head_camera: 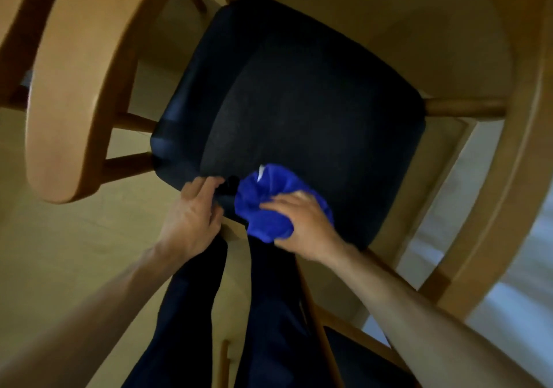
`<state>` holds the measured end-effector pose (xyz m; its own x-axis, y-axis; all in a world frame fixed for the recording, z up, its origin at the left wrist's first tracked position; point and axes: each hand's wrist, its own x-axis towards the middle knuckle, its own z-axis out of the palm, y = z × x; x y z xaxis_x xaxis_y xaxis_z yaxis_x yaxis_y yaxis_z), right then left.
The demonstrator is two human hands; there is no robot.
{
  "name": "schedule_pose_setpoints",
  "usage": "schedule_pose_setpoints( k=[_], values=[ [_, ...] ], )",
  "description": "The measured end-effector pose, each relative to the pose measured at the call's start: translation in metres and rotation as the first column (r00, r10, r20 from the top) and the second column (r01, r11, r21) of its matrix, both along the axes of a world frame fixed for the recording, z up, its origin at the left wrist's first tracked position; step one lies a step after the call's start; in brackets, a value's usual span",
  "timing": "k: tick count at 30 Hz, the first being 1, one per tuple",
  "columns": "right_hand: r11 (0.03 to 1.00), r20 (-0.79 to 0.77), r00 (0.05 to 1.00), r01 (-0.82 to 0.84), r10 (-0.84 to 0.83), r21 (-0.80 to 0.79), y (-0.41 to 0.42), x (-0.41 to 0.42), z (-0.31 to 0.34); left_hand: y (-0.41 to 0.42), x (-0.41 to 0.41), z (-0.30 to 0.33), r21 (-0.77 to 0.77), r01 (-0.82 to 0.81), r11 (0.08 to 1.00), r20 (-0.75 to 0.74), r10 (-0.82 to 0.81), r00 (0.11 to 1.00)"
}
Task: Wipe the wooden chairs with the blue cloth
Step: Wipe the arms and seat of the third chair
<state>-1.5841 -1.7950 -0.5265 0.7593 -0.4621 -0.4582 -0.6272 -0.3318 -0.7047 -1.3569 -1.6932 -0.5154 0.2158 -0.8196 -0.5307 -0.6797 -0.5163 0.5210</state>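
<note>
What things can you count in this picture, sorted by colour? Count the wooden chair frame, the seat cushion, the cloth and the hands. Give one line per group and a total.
Light wood: 1, the chair frame
Dark navy: 1, the seat cushion
Bright blue: 1, the blue cloth
Bare hands: 2, the left hand and the right hand
Total: 5

Both bare forearms reach forward and down. The left hand (191, 214) curls its fingers over an edge. The right hand (302, 223) lies knuckles-up, fingers bent in a grip.
</note>
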Motion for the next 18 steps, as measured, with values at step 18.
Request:
schedule_pose_setpoints(
  k=[18],
  values=[
    [0.741,-0.073,0.756,0.611,-0.651,-0.277,-0.207,0.01,0.01,-0.026,0.001,0.018,-0.128,0.323,0.938,0.059,-0.318,0.946]
  ],
)
